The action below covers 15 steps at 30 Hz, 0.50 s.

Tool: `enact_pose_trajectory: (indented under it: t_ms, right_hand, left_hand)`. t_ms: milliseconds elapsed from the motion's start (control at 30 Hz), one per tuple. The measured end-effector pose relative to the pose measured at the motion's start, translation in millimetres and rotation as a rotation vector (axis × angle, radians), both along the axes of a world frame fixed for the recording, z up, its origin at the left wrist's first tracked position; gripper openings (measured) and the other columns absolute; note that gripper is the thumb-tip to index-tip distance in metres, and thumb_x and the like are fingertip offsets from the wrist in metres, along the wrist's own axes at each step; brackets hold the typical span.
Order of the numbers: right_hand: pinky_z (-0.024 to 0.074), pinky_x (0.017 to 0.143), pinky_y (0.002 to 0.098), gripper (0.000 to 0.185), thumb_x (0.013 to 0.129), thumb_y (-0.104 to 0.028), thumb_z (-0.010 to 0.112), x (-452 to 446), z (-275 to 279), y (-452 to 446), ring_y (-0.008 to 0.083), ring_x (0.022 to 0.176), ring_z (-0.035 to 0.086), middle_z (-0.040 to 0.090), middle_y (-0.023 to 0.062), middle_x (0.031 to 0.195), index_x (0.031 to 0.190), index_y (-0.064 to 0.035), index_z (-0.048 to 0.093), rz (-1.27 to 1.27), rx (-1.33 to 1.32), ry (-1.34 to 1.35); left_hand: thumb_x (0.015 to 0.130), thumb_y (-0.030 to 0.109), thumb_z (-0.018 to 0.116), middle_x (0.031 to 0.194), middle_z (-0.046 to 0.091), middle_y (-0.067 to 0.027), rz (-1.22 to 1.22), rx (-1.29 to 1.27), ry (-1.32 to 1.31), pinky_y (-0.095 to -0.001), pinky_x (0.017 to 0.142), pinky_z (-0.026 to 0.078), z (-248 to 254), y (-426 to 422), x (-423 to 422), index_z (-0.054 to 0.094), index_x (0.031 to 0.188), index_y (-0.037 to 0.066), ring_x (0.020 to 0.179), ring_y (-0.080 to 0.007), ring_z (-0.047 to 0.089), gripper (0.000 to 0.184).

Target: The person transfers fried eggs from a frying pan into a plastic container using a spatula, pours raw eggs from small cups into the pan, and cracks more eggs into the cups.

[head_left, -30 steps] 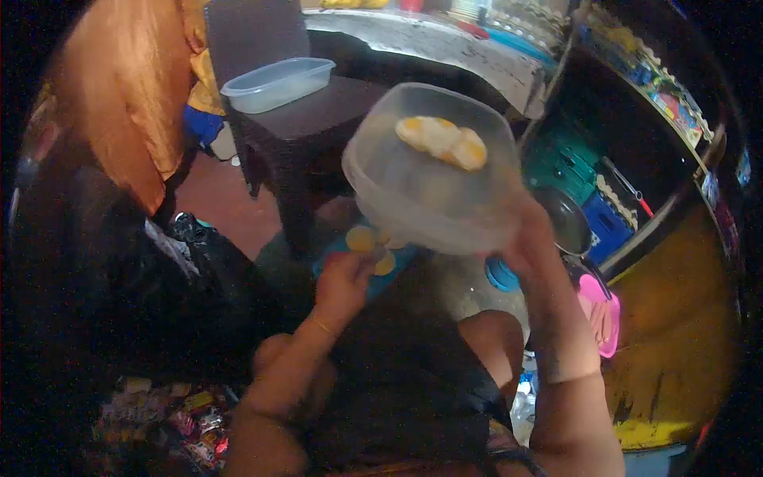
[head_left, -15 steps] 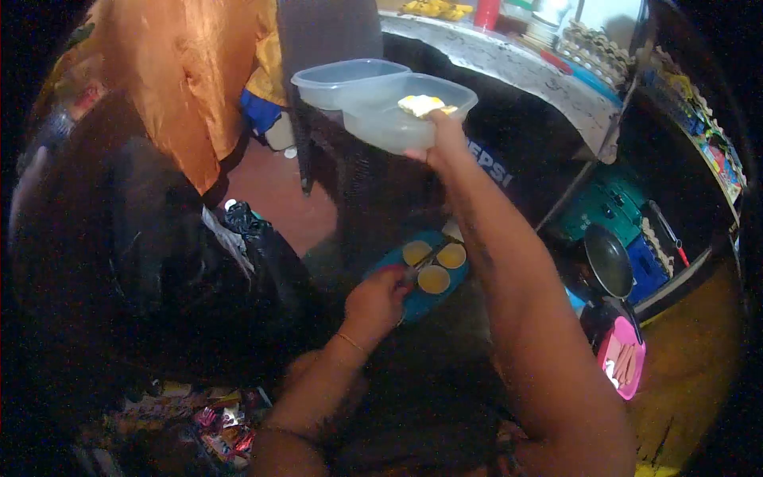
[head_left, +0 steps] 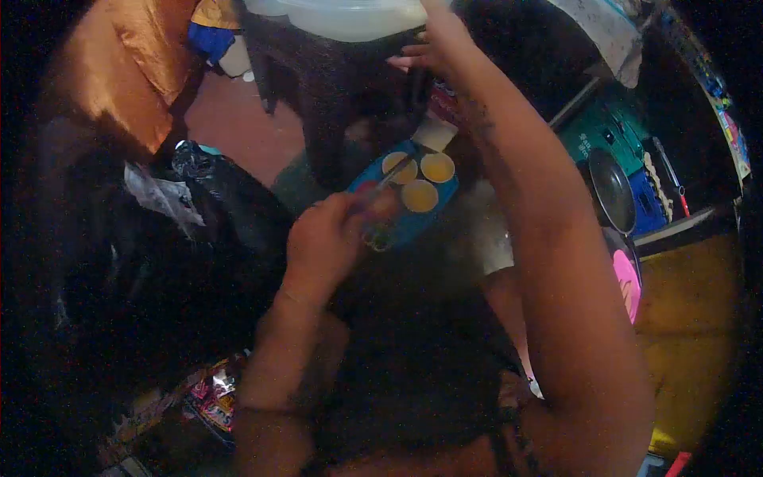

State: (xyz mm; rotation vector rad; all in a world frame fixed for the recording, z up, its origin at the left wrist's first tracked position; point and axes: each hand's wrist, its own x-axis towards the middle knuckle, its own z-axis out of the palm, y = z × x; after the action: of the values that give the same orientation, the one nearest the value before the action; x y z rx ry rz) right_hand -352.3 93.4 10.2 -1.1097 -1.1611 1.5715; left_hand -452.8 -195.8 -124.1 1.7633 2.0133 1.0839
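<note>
A clear plastic container [head_left: 350, 22] is cut off by the top edge of the view. My right hand [head_left: 441, 49] is at its right side, fingers under it and thumb out of sight, gripping it. Lower down, my left hand [head_left: 322, 238] is closed around a thin metal utensil [head_left: 395, 173]; motion blurs it and its kind is unclear. The utensil extends over a blue tray [head_left: 433, 207] that bears three cups [head_left: 420, 195] with yellow contents. Something reddish, partly hidden, lies beside my left fingers. Greenish round pieces [head_left: 377, 238] show at the tray's near end.
Black plastic bags [head_left: 214, 179] stand at left, below orange cloth [head_left: 131, 71]. A dark chair [head_left: 342, 95] is ahead. On the right are a frying pan [head_left: 610, 191], a green crate [head_left: 608, 131] and part of a pink tray [head_left: 625, 282]. Shiny packets [head_left: 216, 393] lie lower left.
The view has shifted: the plastic container and my right hand now sit higher, and the fried egg seen in the container is out of view. My left hand still holds the utensil by the cups.
</note>
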Motion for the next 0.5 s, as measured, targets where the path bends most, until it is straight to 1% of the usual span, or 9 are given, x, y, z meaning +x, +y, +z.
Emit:
enact_pose_trajectory:
  t_ms: [33,133,233,267,333,367,433,467,500]
  right_hand:
    - [0.0549,0.083,0.0572,0.094,0.088,-0.071,0.054,20,-10,3,0.0542,0.126,0.046,0.018,0.0311,0.157,0.159,-0.0274,0.010,0.080,0.137,-0.019]
    - [0.0598,0.069,0.0374,0.044,0.093,-0.038,0.065,55,-42,-3,0.0241,0.079,0.063,0.062,0.0110,0.097,0.118,-0.0034,0.059,-0.278,0.410,-0.058]
    - [0.0554,0.069,0.0347,0.037,0.092,-0.029,0.066,119,-143,51,0.0248,0.081,0.063,0.063,0.0115,0.094,0.115,-0.0012,0.061,-0.667,0.785,-0.477]
    - [0.0540,0.070,0.0340,0.034,0.091,-0.026,0.067,134,-168,33,0.0240,0.080,0.063,0.063,0.0112,0.095,0.113,-0.0003,0.062,-0.819,0.864,-0.667]
    - [0.0529,0.072,0.0365,0.030,0.088,-0.021,0.068,150,-246,10,0.0249,0.078,0.063,0.066,0.0125,0.096,0.109,-0.0003,0.063,-0.910,0.614,-0.648]
    - [0.0523,0.070,0.0393,0.024,0.087,-0.017,0.066,163,-310,17,0.0259,0.075,0.063,0.067,0.0134,0.094,0.106,-0.0022,0.064,-0.835,0.414,-0.465]
    - [0.0522,0.068,0.0434,0.016,0.088,-0.020,0.065,184,-429,7,0.0289,0.074,0.065,0.068,0.0136,0.086,0.091,-0.0053,0.068,-0.705,0.301,-0.741]
    - [0.0524,0.067,0.0446,0.016,0.088,-0.022,0.064,190,-476,1,0.0301,0.073,0.065,0.069,0.0141,0.084,0.086,-0.0062,0.069,-0.519,0.396,-0.979]
    - [0.0527,0.067,0.0458,0.019,0.089,-0.023,0.064,200,-531,1,0.0313,0.073,0.066,0.069,0.0146,0.083,0.081,-0.0070,0.070,-0.288,0.640,-1.326]
  left_hand:
    - [0.085,0.016,0.070,0.100,0.070,-0.0176,0.002,0.054,0.021,-0.0460,0.083,0.053,-4,-1,-3,0.069,0.107,0.009,0.095,-0.0374,0.067,0.022]
    - [0.084,0.014,0.071,0.099,0.071,-0.0168,0.028,0.007,0.069,-0.0457,0.083,0.053,6,-10,-8,0.068,0.107,0.009,0.095,-0.0369,0.067,0.023]
    - [0.084,0.013,0.071,0.099,0.071,-0.0162,0.050,-0.006,0.100,-0.0456,0.083,0.053,5,-14,-10,0.068,0.107,0.009,0.095,-0.0371,0.067,0.023]
    - [0.084,0.013,0.071,0.099,0.071,-0.0161,0.054,-0.026,0.095,-0.0457,0.083,0.053,6,-13,-10,0.068,0.108,0.010,0.095,-0.0372,0.067,0.024]
    - [0.085,0.013,0.071,0.099,0.071,-0.0158,0.059,-0.063,0.089,-0.0458,0.082,0.053,8,-10,-9,0.068,0.108,0.010,0.095,-0.0375,0.067,0.024]
    - [0.085,0.013,0.071,0.099,0.071,-0.0160,0.056,-0.042,0.103,-0.0460,0.082,0.053,6,-7,-9,0.068,0.108,0.010,0.094,-0.0377,0.067,0.024]
    - [0.085,0.014,0.071,0.099,0.071,-0.0163,0.051,-0.001,0.130,-0.0462,0.081,0.053,1,-4,-11,0.067,0.109,0.010,0.094,-0.0380,0.066,0.024]
    - [0.085,0.014,0.071,0.099,0.071,-0.0166,0.049,-0.008,0.136,-0.0463,0.080,0.053,-1,-2,-11,0.068,0.109,0.010,0.094,-0.0382,0.066,0.024]
    - [0.085,0.014,0.071,0.098,0.071,-0.0169,0.048,-0.016,0.143,-0.0464,0.080,0.053,-3,0,-10,0.068,0.108,0.010,0.094,-0.0384,0.066,0.024]
